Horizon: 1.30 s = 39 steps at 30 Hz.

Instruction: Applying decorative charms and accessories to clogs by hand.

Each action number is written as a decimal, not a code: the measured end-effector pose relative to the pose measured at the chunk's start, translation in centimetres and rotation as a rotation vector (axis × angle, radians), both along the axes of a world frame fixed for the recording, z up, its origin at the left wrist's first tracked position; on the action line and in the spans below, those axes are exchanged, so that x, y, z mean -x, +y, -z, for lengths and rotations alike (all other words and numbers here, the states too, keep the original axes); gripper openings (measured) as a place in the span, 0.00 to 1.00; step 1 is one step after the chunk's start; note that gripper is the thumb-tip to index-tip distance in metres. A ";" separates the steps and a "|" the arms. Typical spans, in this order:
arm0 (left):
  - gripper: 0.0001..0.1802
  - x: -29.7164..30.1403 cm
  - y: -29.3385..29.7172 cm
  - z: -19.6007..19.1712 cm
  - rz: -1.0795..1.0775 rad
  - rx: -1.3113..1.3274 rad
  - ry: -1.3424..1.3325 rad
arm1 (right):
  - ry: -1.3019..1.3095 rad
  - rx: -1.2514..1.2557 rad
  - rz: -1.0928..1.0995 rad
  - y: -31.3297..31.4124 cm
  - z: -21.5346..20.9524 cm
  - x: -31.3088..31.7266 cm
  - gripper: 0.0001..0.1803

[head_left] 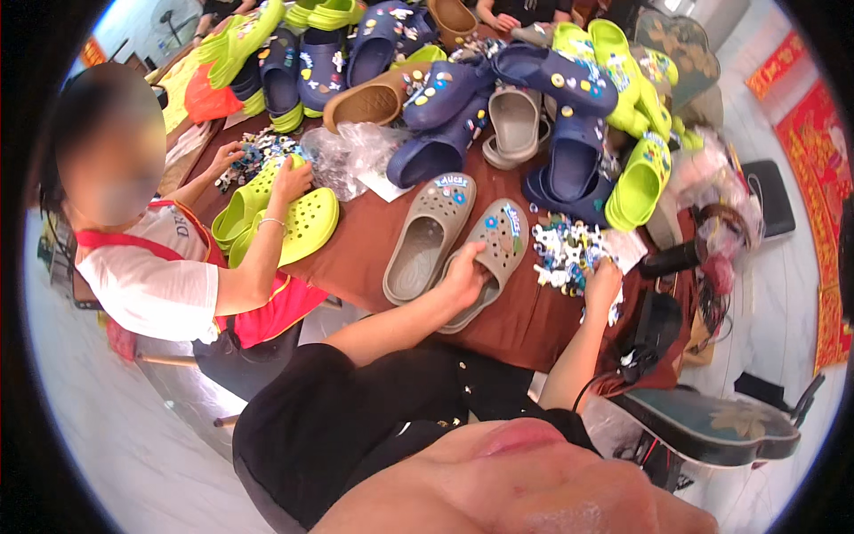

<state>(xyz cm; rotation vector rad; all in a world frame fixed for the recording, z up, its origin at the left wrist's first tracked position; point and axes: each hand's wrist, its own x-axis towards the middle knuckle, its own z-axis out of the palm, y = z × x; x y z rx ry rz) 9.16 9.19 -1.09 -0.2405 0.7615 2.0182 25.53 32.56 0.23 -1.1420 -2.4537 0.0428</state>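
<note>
A grey clog (492, 258), toe up-right, is gripped by the left hand (464, 276); charms (569, 254) beside it are pinched by the right hand (602, 283).

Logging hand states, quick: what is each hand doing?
Left hand: gripping the grey clog.
Right hand: in the pile of small charms; grip cannot be told.

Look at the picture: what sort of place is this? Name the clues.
Probably a small workshop where clogs get decorated: piles of clogs on a brown table, heaps of small charms, and two people fitting them by hand.
</note>
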 end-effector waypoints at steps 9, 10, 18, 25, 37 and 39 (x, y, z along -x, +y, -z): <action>0.24 0.2 0.3 0.6 0.015 -0.031 0.000 | 0.140 0.108 0.022 -0.5 0.1 -0.1 0.17; 0.22 0.1 0.3 0.5 0.006 -0.033 0.008 | 0.097 0.064 0.014 -0.4 0.3 -0.2 0.18; 0.19 0.2 0.1 0.6 -0.011 -0.040 0.015 | -0.031 0.019 0.045 -0.7 0.2 1.6 0.13; 0.19 0.2 -0.2 0.8 -0.009 -0.056 0.016 | 0.006 -0.034 -0.062 -1.3 0.2 2.4 0.06; 0.20 0.3 -0.4 0.9 0.010 -0.077 0.026 | 0.046 -0.067 -0.077 -1.8 1.1 3.1 0.12; 0.20 0.3 -0.4 0.7 0.003 -0.077 0.032 | 0.042 -0.078 -0.079 -2.0 1.0 3.2 0.13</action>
